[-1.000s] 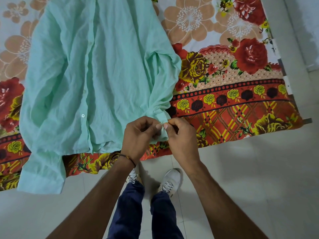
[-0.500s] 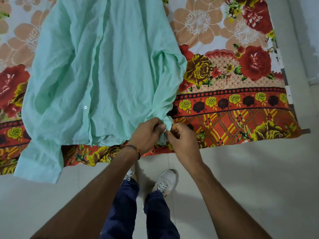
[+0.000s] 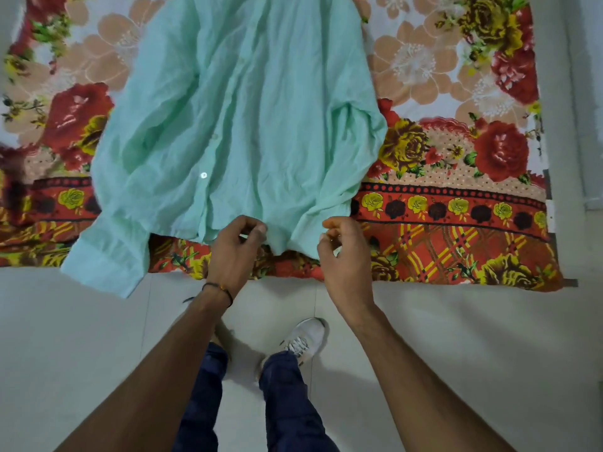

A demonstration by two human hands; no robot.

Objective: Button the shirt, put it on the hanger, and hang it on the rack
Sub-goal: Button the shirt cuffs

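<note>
A mint-green shirt (image 3: 248, 125) lies front-up on a floral bedsheet (image 3: 456, 223), its hem at the near edge. One white button (image 3: 203, 175) shows on the placket. The right sleeve's cuff (image 3: 293, 239) rests at the sheet's edge between my hands. My left hand (image 3: 235, 252) hovers over the hem just left of that cuff, fingers loosely curled and holding nothing. My right hand (image 3: 346, 252) sits just right of the cuff, fingers curled and apart, touching at most its edge. The other sleeve's cuff (image 3: 104, 259) hangs over the edge at the left. No hanger or rack is in view.
I stand on a pale tiled floor (image 3: 473, 337) in front of the sheet's edge. My legs in dark trousers and a white shoe (image 3: 305, 337) are below my hands. A pale wall or frame runs along the right side (image 3: 587, 125).
Both hands were pinched together on the right sleeve's cuff. They have let go and moved apart, and the cuff now lies on the sheet. The camera has shifted so the shirt sits more to the centre.
</note>
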